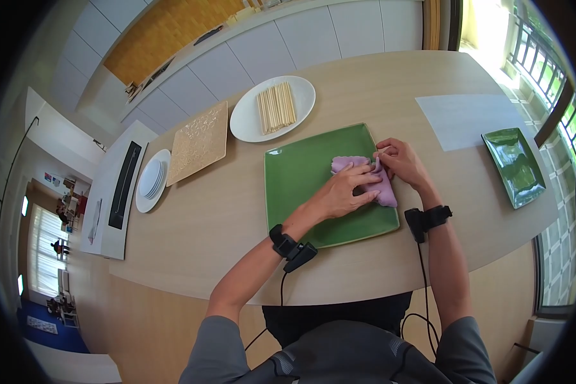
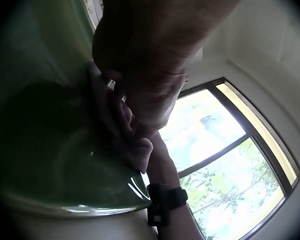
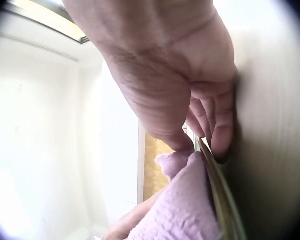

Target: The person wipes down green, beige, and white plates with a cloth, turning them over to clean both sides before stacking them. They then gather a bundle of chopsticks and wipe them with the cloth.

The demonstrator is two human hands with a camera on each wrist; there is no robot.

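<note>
A purple cloth (image 1: 384, 190) lies folded and bunched on the right part of a large square green plate (image 1: 301, 173). My left hand (image 1: 347, 192) rests on the cloth with its fingers spread over it. At the plate's right edge, my right hand (image 1: 402, 165) pinches a raised bit of the cloth between thumb and fingers. Seen from the right wrist, the thumb meets the purple cloth (image 3: 182, 200), while the other fingers (image 3: 222, 132) reach down outside the plate's rim (image 3: 217, 192). The left wrist view is dark, with the left hand (image 2: 145, 85) hiding much of the cloth.
Behind the green plate is a white oval plate (image 1: 244, 125) holding a bundle of pale sticks (image 1: 276, 107). To the left are a beige patterned square plate (image 1: 200, 144) and stacked small white plates (image 1: 152, 178). A white sheet (image 1: 464, 118) and a smaller green plate (image 1: 515, 168) lie right.
</note>
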